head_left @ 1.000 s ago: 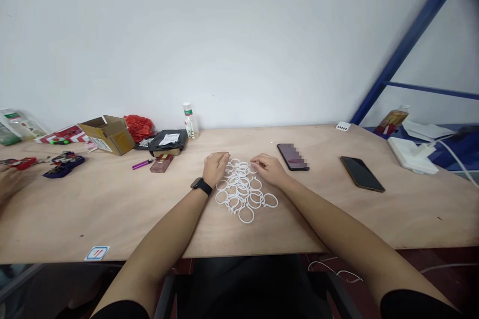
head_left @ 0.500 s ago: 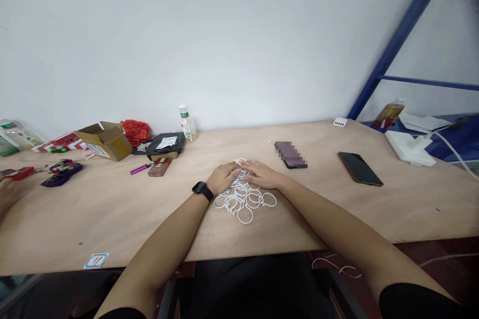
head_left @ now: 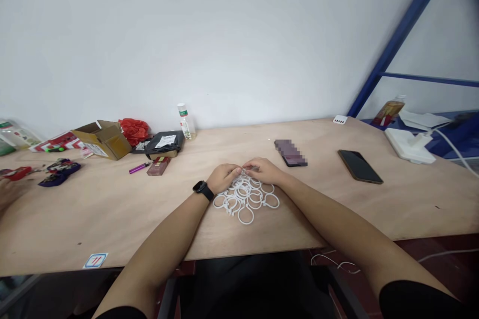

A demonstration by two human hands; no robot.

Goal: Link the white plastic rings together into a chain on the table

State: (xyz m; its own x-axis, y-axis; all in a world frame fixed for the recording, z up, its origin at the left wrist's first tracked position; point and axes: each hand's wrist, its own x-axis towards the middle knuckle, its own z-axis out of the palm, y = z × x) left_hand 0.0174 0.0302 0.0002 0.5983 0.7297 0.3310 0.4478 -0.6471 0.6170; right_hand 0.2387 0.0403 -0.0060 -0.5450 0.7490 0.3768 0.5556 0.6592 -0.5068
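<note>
A loose pile of several white plastic rings [head_left: 246, 216] with small clasp-like tabs lies on the table in front of me. My left hand [head_left: 223, 176], with a black watch on its wrist, reaches the pile's far edge, its fingers bent and closed. From the other side, my right hand [head_left: 262, 170] meets it, fingers curled and thumb tucked in. The fingertips of both hands almost touch, around white ring parts at the top of the pile. My fingers partly hide which ring each hand grips.
Right of the pile lie a partly pixelated phone [head_left: 291, 153] and a dark phone [head_left: 359, 166]. A white power strip [head_left: 407, 146] stands farther right. On the left are a small dark red box [head_left: 158, 166], a purple lighter [head_left: 139, 168], an open carton [head_left: 105, 140] and another person's hand [head_left: 6, 193].
My fingers have curled in from lying stretched over the far side of the pile. The ring beyond my fingertips no longer shows there, and the pile has spread slightly to the right.
</note>
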